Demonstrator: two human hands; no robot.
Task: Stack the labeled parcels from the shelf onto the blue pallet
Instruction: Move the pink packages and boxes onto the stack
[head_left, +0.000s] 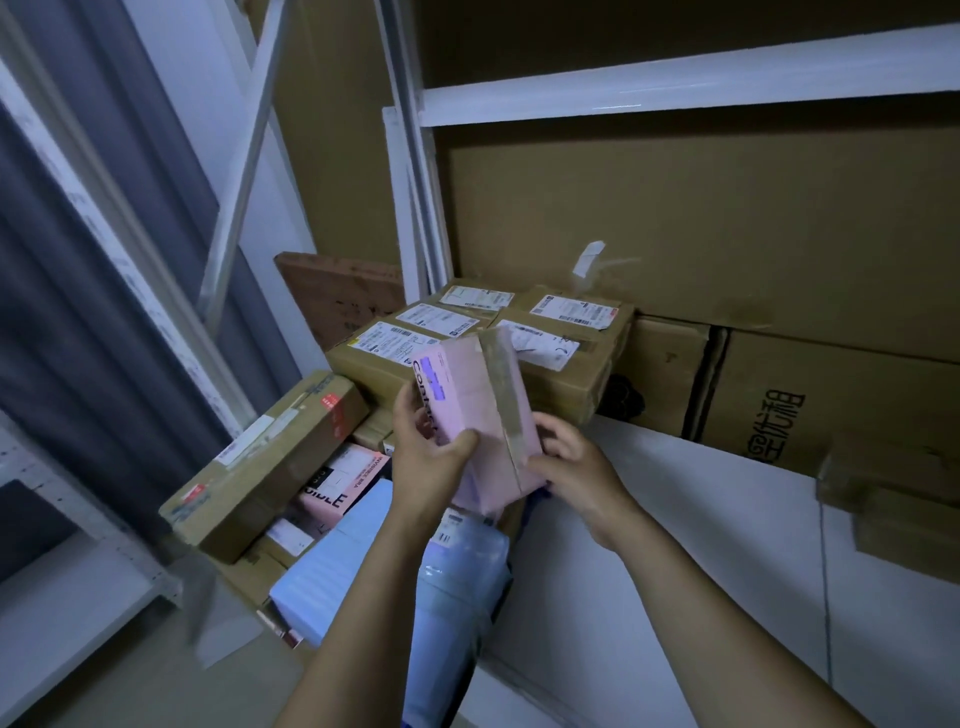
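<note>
Pink carton (480, 415) is held up in both hands, tilted, taped seam toward the camera, above a heap of parcels beside the white shelf board (675, 519). Left hand (428, 452) grips the lower left edge, thumb across the near face and fingers wrapped behind. Right hand (569, 467) curls round the lower right corner. Below lie a long brown carton (265, 457) set aslant, a light blue box (337, 561) and a grey poly mailer (462, 566). Behind them, labelled brown cartons (467, 338) sit packed flush. The blue pallet is not in view, so I cannot tell whether this heap sits on it. Judgement: the carton is in transit, not yet seated. To do this well, hold low with both hands and choose a flat seat. The labelled cartons' tops look firmest, while the mailer and the slanted carton would likely let it slide. Set it down square, edges aligned, and let go only once it rests.
</note>
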